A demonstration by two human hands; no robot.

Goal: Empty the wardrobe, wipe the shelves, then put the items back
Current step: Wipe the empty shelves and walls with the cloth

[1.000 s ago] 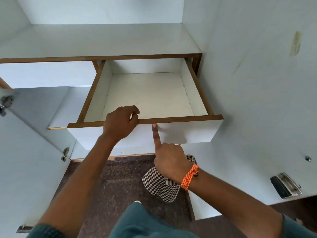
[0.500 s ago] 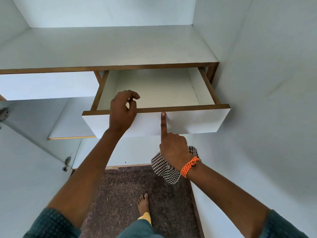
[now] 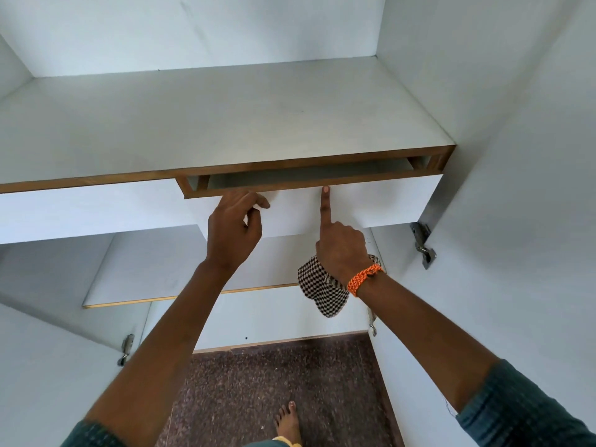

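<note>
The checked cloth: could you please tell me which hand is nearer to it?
Right. The right hand grips the checked cloth; the left hand is apart, on the drawer front.

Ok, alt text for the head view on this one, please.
A person's left hand and the right hand's index finger press a nearly closed white drawer under a bare wardrobe shelf; the right hand also grips a checkered cloth.

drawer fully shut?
No: the drawer stands slightly out, with a narrow gap open behind its front under the shelf, while the right hand presses one finger on the front.
</note>
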